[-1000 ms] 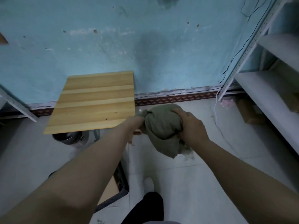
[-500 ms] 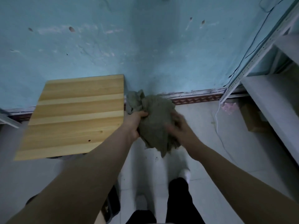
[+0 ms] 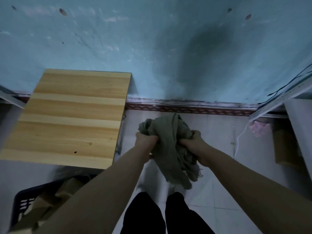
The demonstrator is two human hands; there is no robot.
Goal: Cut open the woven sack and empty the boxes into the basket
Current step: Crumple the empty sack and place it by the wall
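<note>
Standing nearest the camera: two dark trouser legs (image 3: 162,215) on a pale tiled floor (image 3: 219,196). Item: dark plastic basket (image 3: 20,205) with slotted wall, on the floor to the left of the legs, holding brown cardboard boxes (image 3: 50,196); partly covered by the left forearm. Item: woven sack (image 3: 170,149), olive-grey, crumpled and limp, held in the air above the floor just beyond the legs, frayed lower edge hanging down. Left hand (image 3: 146,141): clenched on the sack's upper left bunch. Right hand (image 3: 192,146): clenched on the sack's right side, fingers buried in the folds. Item: wooden tabletop (image 3: 70,115), light striped planks, left of the sack and beyond the basket, its far edge against the wall. Item: metal shelving (image 3: 297,105), right of the sack, with a brown box (image 3: 285,149) and a pink crumpled object (image 3: 259,129) at its foot. Farthest: patterned red skirting strip (image 3: 185,108) beyond the sack, then a scuffed blue wall (image 3: 152,39) with a dark cable (image 3: 287,85) running along it toward the shelving.
</note>
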